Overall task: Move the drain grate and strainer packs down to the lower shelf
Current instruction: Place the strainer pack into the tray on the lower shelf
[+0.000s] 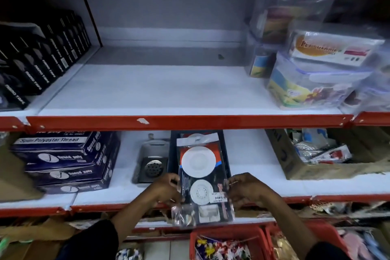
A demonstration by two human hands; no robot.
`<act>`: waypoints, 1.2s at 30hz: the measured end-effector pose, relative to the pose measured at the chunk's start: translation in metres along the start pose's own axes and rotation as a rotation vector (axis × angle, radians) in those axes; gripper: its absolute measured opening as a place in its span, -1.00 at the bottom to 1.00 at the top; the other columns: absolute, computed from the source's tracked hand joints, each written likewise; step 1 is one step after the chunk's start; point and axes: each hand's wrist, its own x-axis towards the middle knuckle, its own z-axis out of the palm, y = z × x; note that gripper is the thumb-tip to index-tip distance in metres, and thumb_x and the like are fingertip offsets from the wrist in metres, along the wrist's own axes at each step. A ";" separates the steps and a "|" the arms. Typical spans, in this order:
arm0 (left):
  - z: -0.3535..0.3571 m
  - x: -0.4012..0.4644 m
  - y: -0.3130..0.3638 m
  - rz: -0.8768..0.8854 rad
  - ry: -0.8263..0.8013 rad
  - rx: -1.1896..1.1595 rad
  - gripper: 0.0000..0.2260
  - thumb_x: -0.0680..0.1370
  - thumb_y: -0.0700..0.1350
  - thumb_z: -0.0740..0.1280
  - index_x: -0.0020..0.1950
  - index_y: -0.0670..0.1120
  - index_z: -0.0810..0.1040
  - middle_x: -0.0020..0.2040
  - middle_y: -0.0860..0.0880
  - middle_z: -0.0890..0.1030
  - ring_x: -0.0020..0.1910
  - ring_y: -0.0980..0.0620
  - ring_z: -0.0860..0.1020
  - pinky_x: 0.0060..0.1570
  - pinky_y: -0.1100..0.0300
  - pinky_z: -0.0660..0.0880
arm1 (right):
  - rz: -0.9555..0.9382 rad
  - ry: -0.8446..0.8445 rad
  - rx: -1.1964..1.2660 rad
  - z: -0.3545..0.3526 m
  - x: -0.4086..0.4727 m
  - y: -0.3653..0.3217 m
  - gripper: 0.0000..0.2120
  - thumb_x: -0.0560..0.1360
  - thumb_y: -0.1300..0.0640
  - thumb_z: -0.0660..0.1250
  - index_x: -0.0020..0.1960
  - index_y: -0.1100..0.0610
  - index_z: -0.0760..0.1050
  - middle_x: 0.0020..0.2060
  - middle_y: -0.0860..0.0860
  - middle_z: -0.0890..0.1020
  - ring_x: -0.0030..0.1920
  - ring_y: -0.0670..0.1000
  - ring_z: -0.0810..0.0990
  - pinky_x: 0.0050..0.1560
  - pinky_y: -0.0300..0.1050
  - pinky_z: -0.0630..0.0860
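Both hands hold one thing here: a clear plastic strainer pack on a dark card (pixel 202 177), with a large white disc near its top and a smaller white strainer ring below it. The left hand (pixel 166 189) has its grip pinched onto the pack's left edge at about 9 o'clock; the right hand (pixel 245 189) has its grip clamped on the right edge at about 3 o'clock. The pack stands roughly upright, its top over the white lower shelf (pixel 263 183) and its bottom hanging past the shelf's red front lip. Its upper part lies in front of more dark packs stacked behind it on that shelf.

Just beside it, at 9 o'clock, a square metal drain grate in a clear packet (pixel 152 167) lies on the lower shelf, touching or nearly touching the left hand; I cannot tell which.

Further left sits a stack of dark blue thread boxes (pixel 67 161). At 3 o'clock, well apart, an open brown cardboard carton (pixel 329 170) holds mixed packets. The white upper shelf (pixel 160 91) carries black boxes (pixel 42 59) at 10 o'clock and clear plastic containers (pixel 312 78) at 2 o'clock. Red baskets (pixel 228 243) sit at 6 o'clock.
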 end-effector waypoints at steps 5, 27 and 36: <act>-0.003 0.024 0.010 0.119 0.133 0.017 -0.62 0.39 -0.42 0.46 0.06 -0.08 0.48 -0.14 -0.05 0.57 -0.17 -0.01 0.58 -0.19 0.09 0.59 | -0.107 0.241 -0.011 -0.002 0.016 -0.012 -0.73 0.33 0.40 0.52 0.01 0.27 0.62 -0.17 0.16 0.70 -0.29 0.07 0.69 -0.28 -0.06 0.66; 0.001 0.075 0.011 0.222 0.354 0.077 -0.38 0.38 -0.43 0.43 0.39 -0.14 0.37 -0.01 -0.16 0.69 -0.14 -0.04 0.66 -0.34 0.18 0.58 | -0.231 0.406 -0.240 0.018 0.064 -0.017 -0.72 0.44 0.21 0.44 0.11 0.02 0.49 -0.07 0.00 0.64 -0.06 -0.01 0.59 -0.17 -0.29 0.46; -0.001 0.092 0.012 0.318 0.388 0.377 -0.45 0.47 -0.27 0.42 0.45 -0.10 0.38 0.25 -0.09 0.64 0.16 -0.05 0.63 0.17 0.16 0.56 | -0.268 0.419 -0.562 0.023 0.094 -0.021 -0.71 0.46 0.26 0.35 0.19 0.20 0.54 0.00 0.12 0.69 0.03 0.12 0.65 -0.25 -0.36 0.37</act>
